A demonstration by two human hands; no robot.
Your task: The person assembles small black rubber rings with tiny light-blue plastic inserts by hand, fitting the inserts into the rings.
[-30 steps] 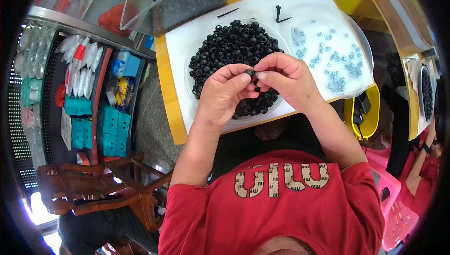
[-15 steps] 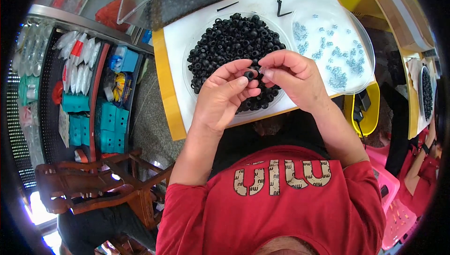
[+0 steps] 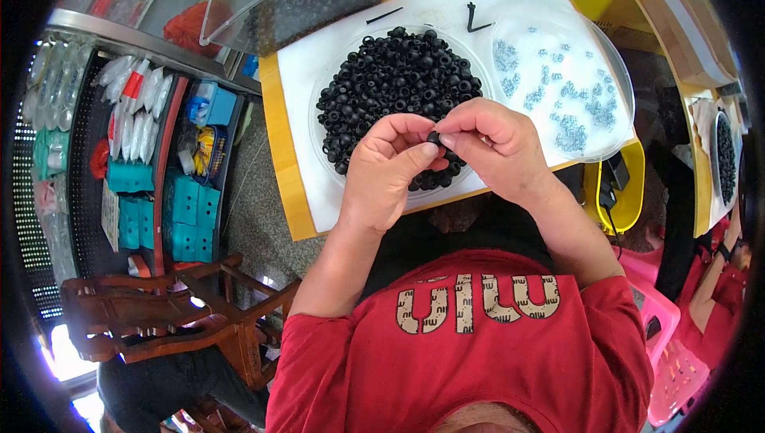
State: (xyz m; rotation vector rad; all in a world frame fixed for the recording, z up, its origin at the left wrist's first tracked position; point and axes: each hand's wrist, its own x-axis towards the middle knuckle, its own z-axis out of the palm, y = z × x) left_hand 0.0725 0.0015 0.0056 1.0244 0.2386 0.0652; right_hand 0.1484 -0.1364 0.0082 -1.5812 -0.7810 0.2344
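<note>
A small round black part (image 3: 433, 137) is pinched between the thumb and fingers of my left hand (image 3: 384, 166). Against it, the closed thumb and forefinger of my right hand (image 3: 504, 150) meet the left fingertips; whatever tiny thing they grip is hidden. Both hands are over the near edge of a round clear tray (image 3: 317, 132) heaped with black parts (image 3: 398, 74), many of them with round openings. To the right, a second round clear tray (image 3: 624, 106) holds scattered small bluish-clear pieces (image 3: 570, 134), possibly springs.
A clear bin (image 3: 319, 3) of black parts stands at the back left. Thin black sticks (image 3: 476, 19) lie on the white table cover (image 3: 430, 4). A yellow bucket (image 3: 631, 194) is below the table's right side; shelves (image 3: 159, 162) stand left. Another person's arm (image 3: 709, 293) shows far right.
My two hands have come together, the right fingertips closing onto the black part. Its opening, visible before, is now mostly covered. The hands sit slightly lower in view.
</note>
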